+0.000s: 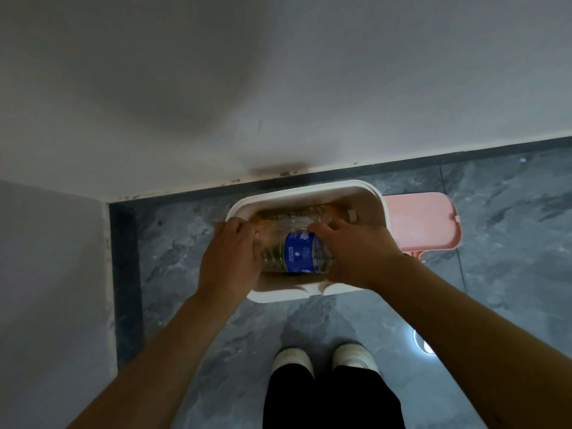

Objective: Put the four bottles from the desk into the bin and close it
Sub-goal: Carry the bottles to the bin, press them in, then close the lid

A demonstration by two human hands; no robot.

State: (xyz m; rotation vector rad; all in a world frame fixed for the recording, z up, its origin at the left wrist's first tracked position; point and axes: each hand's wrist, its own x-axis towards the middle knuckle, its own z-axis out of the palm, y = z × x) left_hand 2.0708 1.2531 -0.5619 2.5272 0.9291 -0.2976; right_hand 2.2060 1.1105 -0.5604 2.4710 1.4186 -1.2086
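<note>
A white oblong bin (309, 191) stands open on the dark floor against the wall. Across its mouth lies a clear plastic bottle with a blue label (299, 253). My left hand (230, 255) grips its left end and my right hand (356, 252) grips its right end. Behind it, inside the bin, lies at least one other clear bottle (312, 215) with a pale cap at its right end. The pink lid (422, 221) lies on the floor to the right of the bin, partly hidden by it.
A white wall rises behind the bin, with a dark skirting strip (402, 164) along its foot. A pale wall or cabinet side (52, 274) stands at the left. My two white shoes (325, 360) stand on the grey marbled floor (510, 227) just before the bin.
</note>
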